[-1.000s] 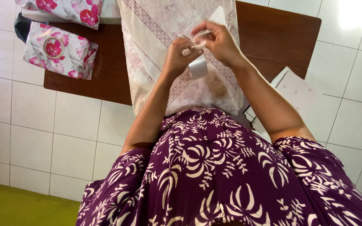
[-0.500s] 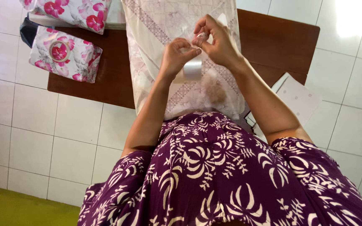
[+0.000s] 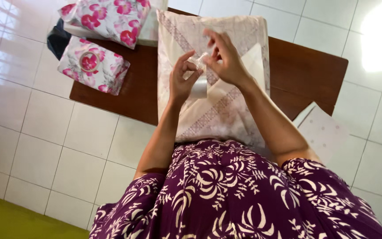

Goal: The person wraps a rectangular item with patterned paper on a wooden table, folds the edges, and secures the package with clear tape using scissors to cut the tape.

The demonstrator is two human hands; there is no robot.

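Above the bench's middle, the left hand point(image 3: 183, 79) is pinching a clear tape roll point(image 3: 199, 86) while the right hand point(image 3: 224, 56) is gripping its loose end; light, sticky, flimsy, it is probably best held at the edges.

Pretty bright daylight overall, with a blown-out glare patch on the floor tiles point(image 3: 379, 42) near the table's far right corner. Shadows stay soft. Both hands look slightly motion-blurred, probably, so finger detail is mushy.

Glossy clear tape roll point(image 3: 199, 86), matt paper-wrapped parcel point(image 3: 226, 106), smooth wooden table point(image 3: 306, 75), shiny floor tiles point(image 3: 45, 132).
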